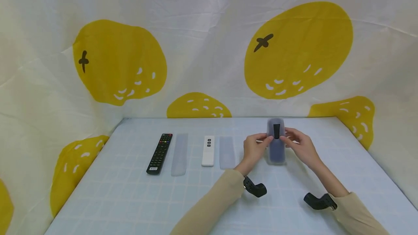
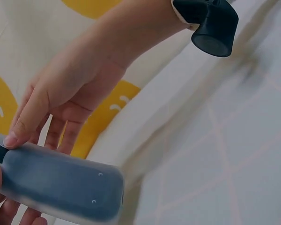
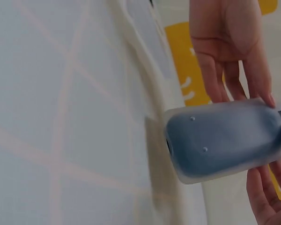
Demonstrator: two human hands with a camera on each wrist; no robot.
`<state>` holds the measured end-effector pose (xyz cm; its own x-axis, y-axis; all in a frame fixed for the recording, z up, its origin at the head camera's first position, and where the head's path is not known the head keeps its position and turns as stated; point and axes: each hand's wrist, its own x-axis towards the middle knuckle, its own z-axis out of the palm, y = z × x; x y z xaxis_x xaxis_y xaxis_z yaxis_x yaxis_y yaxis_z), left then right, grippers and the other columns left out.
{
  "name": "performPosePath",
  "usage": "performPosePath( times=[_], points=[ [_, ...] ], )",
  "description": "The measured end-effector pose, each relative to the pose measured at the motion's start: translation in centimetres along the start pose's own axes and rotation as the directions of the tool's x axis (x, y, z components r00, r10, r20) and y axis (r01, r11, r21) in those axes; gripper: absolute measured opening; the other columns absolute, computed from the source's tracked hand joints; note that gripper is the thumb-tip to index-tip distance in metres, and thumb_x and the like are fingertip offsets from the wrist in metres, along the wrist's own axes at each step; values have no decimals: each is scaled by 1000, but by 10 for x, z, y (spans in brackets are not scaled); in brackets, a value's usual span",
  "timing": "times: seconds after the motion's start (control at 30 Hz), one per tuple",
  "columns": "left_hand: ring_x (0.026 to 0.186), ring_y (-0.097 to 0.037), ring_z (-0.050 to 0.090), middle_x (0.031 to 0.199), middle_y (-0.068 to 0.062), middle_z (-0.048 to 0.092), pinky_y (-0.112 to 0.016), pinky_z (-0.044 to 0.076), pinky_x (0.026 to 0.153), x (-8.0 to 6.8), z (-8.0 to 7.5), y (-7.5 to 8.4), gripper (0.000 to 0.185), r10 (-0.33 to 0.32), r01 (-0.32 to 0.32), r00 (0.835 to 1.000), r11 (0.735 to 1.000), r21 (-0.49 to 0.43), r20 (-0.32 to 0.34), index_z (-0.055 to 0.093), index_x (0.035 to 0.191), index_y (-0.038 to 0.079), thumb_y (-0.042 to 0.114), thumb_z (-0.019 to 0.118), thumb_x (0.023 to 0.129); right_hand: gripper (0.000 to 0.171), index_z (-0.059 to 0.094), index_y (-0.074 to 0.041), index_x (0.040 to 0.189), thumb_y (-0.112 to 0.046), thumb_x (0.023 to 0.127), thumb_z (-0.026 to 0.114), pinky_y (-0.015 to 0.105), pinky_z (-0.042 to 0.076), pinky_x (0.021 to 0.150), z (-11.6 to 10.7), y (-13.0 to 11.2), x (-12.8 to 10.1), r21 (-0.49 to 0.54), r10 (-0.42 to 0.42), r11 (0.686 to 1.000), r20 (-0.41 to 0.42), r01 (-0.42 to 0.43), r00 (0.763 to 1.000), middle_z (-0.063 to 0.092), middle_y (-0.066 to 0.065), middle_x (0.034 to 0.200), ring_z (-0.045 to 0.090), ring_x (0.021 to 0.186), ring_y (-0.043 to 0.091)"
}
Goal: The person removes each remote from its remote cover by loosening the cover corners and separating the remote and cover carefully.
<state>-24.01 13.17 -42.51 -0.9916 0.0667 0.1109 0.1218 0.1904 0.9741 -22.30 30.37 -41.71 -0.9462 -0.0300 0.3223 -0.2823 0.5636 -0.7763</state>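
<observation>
Both hands hold up a dark blue-grey remote control in a frosted translucent cover [image 1: 277, 151], upright at the right of the table. The left hand [image 1: 254, 149] pinches its left edge, thumb on the near face and fingers behind. My right hand [image 1: 302, 147] grips the right edge in the same way, the thumbs level with each other. A black strip [image 1: 276, 131] shows in the upper half between the thumbs. In the right wrist view, the lower end of the covered remote [image 3: 220, 140] is rounded, with two small dots. Its far face is hidden in the head view.
Left of the hands, a black remote [image 1: 159, 154] lies beside a long translucent cover [image 1: 179, 154]. A white remote [image 1: 208, 151] lies beside a shorter translucent cover [image 1: 226, 152]. A pale checked cloth covers the table [image 1: 130, 202]; a fruit-patterned curtain [image 1: 205, 46] hangs behind.
</observation>
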Motion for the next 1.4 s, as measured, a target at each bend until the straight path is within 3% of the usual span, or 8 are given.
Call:
performPosePath(
  times=[0.2, 0.43, 0.6, 0.8, 0.97, 1.03, 1.2, 1.4],
  points=[
    [59, -4, 61, 84, -8, 74, -15, 47, 52, -2, 6, -2, 25, -23, 23, 1000, 1000, -12, 9, 74, 103, 3, 21, 72, 86, 52, 48, 5, 135, -26, 95, 60, 21, 55, 64, -3, -1, 0, 5, 111, 994, 60, -112, 992, 64, 25, 103, 59, 73, -4],
    [60, -1, 56, 79, -2, 69, -15, 46, 53, -5, 11, -8, 27, -116, 116, 992, 993, 4, 51, 72, 106, 0, 16, 73, 84, 61, 40, 7, 139, -35, 97, 56, 28, 58, 70, -4, 2, 2, -29, 257, 966, 188, -256, 948, 62, 25, 109, 60, 79, 5],
    [62, -4, 58, 79, -1, 68, -17, 49, 56, -5, 12, -14, 32, -151, 149, 987, 988, 29, 61, 68, 112, -2, 10, 73, 83, 60, 41, 9, 138, -32, 97, 55, 31, 58, 70, -1, 8, 4, -41, 256, 966, 239, -254, 937, 61, 26, 107, 62, 81, 15],
    [58, -4, 58, 73, -2, 67, -16, 47, 54, -5, 16, -18, 38, -145, 138, 986, 986, 90, 85, 64, 118, -4, 6, 71, 83, 60, 44, 12, 134, -34, 97, 56, 28, 56, 66, 0, 22, 8, -105, 274, 961, 268, -254, 924, 60, 31, 112, 62, 81, 18],
    [50, -4, 54, 64, -3, 65, -15, 42, 47, -6, 17, -18, 21, -148, 120, 979, 975, 187, 142, 68, 101, -4, 5, 70, 82, 60, 45, 13, 132, -34, 96, 56, 27, 55, 64, 1, 32, 9, -138, 340, 940, 317, -311, 885, 59, 29, 111, 61, 78, 16],
    [47, -5, 54, 62, -4, 65, -15, 42, 45, -5, 17, -17, 13, -143, 103, 977, 966, 237, 157, 69, 92, -1, 5, 71, 82, 59, 45, 13, 131, -32, 96, 57, 27, 56, 65, 1, 33, 9, -132, 358, 934, 333, -332, 872, 58, 28, 110, 61, 77, 15],
    [41, -5, 54, 56, -3, 65, -15, 41, 43, 0, 18, -16, 12, -120, 56, 977, 944, 326, 179, 69, 90, 1, 9, 72, 82, 55, 45, 15, 130, -27, 96, 57, 29, 56, 63, 0, 31, 12, -128, 390, 921, 328, -369, 860, 59, 29, 109, 61, 75, 13],
    [44, -7, 41, 49, 5, 46, -18, 30, 42, 5, 16, -14, 25, -99, 3, 982, 863, 505, 162, 56, 63, 9, 17, 74, 79, 54, 47, 15, 128, -26, 94, 60, 28, 56, 63, 3, 30, 15, -150, 413, 910, 321, -385, 852, 62, 29, 107, 62, 73, 13]
  ],
)
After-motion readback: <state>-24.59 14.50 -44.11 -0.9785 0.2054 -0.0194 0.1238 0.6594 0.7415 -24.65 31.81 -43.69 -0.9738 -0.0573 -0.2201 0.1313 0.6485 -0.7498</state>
